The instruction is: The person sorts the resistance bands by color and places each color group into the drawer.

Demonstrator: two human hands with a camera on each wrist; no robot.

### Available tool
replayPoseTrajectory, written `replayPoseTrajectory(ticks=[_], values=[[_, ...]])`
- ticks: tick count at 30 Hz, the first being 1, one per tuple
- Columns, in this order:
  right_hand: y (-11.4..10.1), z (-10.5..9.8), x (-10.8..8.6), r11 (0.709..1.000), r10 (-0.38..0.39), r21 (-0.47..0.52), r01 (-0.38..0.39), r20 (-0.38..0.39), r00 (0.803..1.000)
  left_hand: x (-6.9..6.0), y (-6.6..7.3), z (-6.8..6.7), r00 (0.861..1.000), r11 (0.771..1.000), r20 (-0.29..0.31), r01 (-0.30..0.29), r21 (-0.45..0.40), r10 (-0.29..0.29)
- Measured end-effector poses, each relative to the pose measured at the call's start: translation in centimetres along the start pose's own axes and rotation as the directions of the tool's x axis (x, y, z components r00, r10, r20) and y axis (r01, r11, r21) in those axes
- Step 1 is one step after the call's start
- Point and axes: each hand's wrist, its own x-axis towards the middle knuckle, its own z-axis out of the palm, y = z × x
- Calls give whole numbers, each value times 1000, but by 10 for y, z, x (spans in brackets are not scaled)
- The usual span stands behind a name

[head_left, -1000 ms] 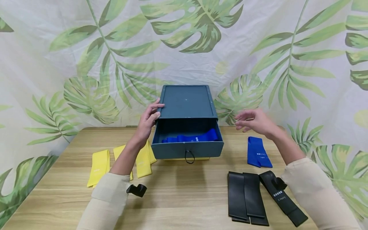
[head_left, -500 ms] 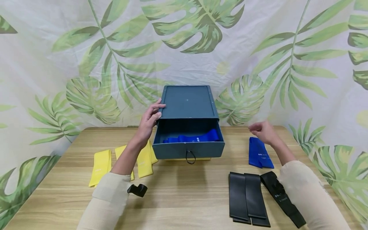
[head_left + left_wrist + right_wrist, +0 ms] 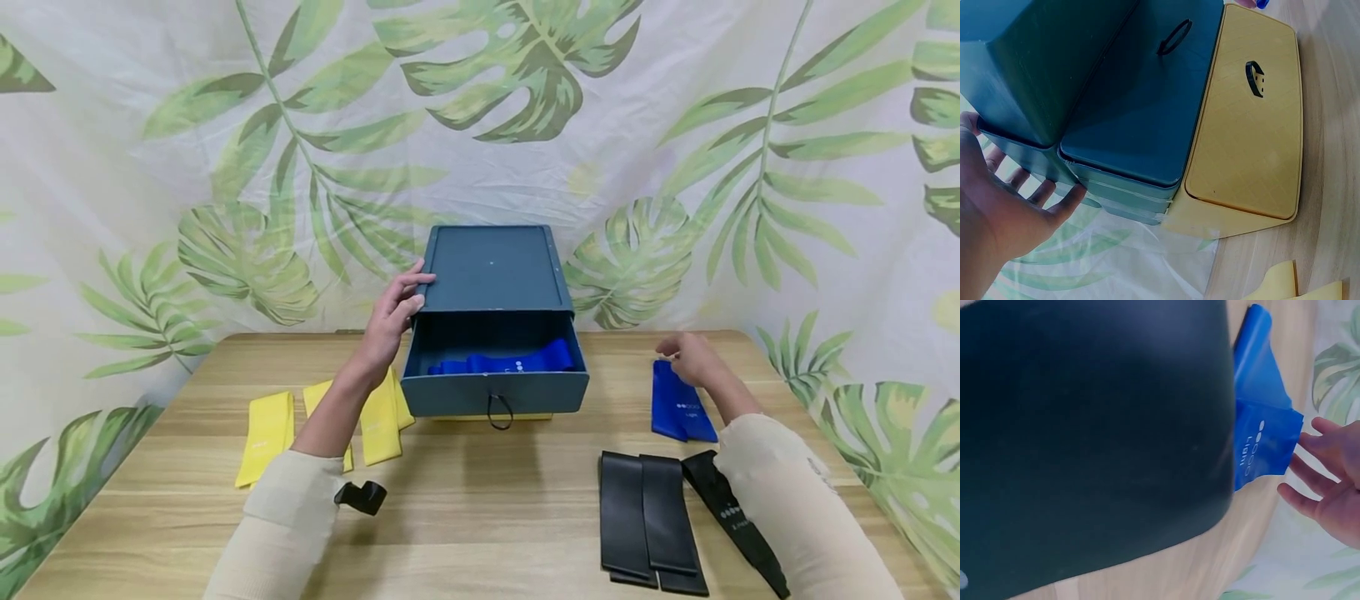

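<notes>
My left hand (image 3: 390, 325) rests against the left side of a dark blue drawer cabinet (image 3: 495, 267), fingers extended along its edge. Its top drawer (image 3: 495, 396) is pulled out, with blue resistance bands (image 3: 517, 362) lying inside. On the right, my right hand (image 3: 693, 360) is at the far end of a flat blue resistance band (image 3: 678, 404). The right wrist view shows loosely spread fingers at the edge of that band (image 3: 1266, 440), printed "Light"; whether they touch it I cannot tell. Nothing is visibly gripped.
Yellow bands (image 3: 266, 437) lie left of the cabinet, partly behind my left forearm. Black bands (image 3: 648, 517) lie at the front right, one partly under my right sleeve. Below the blue drawers sits a yellow drawer (image 3: 1247, 125). A leaf-patterned cloth (image 3: 480, 100) hangs behind the table.
My right hand has moved right and down from beside the cabinet to the blue band's far end. The left hand keeps its place on the cabinet.
</notes>
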Motion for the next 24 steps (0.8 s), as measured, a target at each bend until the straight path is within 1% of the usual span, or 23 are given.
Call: replayPoseTrajectory(ticks=[4, 9, 12, 14, 18, 21, 24], values=[[4, 3, 0, 999, -2, -39, 2, 2, 1000, 0, -1, 0, 1000, 1000, -1, 0, 3, 0], [6, 3, -4, 996, 56, -71, -55, 8, 998, 0, 0, 2, 1000, 1000, 3, -1, 6, 1], [7, 1, -5, 994, 66, -82, -66, 3, 998, 0, 0, 2, 1000, 1000, 5, -1, 5, 1], [8, 0, -5, 995, 46, -88, -47, -12, 999, 0, 0, 2, 1000, 1000, 3, -1, 2, 1], [8, -7, -4, 996, -30, -86, 25, -53, 998, 1, -1, 1, 1000, 1000, 0, -3, 0, 3], [5, -14, -2, 996, -78, -49, 75, -60, 995, 1, -1, 1, 1000, 1000, 0, -2, 0, 2], [-4, -25, -1, 993, -119, -7, 118, -52, 992, 0, -1, 0, 1000, 1000, -1, 0, 0, 0]])
